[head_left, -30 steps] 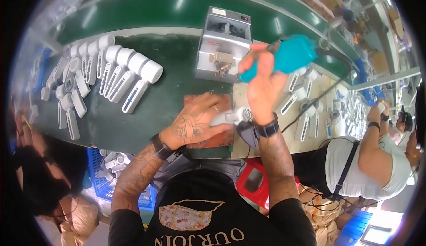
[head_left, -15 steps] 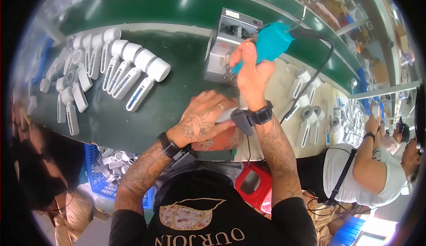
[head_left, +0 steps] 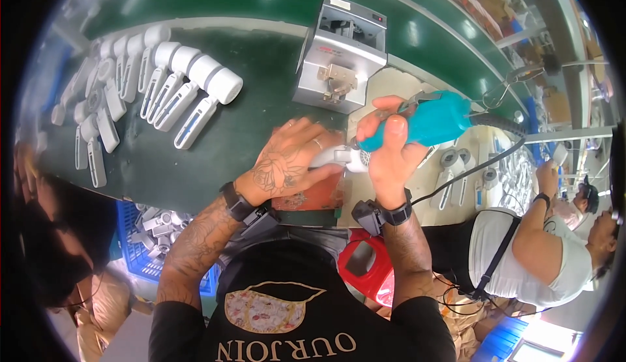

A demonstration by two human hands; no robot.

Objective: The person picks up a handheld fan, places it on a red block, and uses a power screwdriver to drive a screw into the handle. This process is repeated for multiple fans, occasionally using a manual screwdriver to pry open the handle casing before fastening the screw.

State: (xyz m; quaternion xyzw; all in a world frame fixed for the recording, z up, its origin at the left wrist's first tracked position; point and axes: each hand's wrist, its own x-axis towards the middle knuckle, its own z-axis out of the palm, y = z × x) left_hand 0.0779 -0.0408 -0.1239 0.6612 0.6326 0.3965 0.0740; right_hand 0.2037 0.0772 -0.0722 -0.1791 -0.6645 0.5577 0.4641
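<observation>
- Teal power tool (head_left: 427,120), right of centre in the frame. Right hand (head_left: 391,150) wrapped firmly round its front end, fingers and thumb closed on it, no slack seen.
- Tool's nose points left, down by the head of a white handheld device (head_left: 354,158) at the middle of the frame. Contact between the two: cannot tell.
- Left hand (head_left: 287,163), tattooed, ring on one finger, closed over the device's handle; thumb along the lower side, round grille end sticking out to the right. Much of the handle hidden under the palm.
- Red-brown mat (head_left: 313,200) beneath the left hand, lower centre of the bench.
- Black cord (head_left: 450,182) runs from the tool's rear, right of the frame, curving down and back left.
- Dark green bench top (head_left: 261,62); beige sheet (head_left: 365,196) covers its right part.
- Grey metal machine (head_left: 339,59), top centre, small red light on its upper corner.
- Row of white devices (head_left: 208,78), upper left, handles slanting down; more white units (head_left: 447,186) on the beige sheet, right.
- Blue crate (head_left: 137,257) of white parts, lower left. Red stool (head_left: 365,264), below centre.
- Co-worker in a white top (head_left: 521,254), right edge.
</observation>
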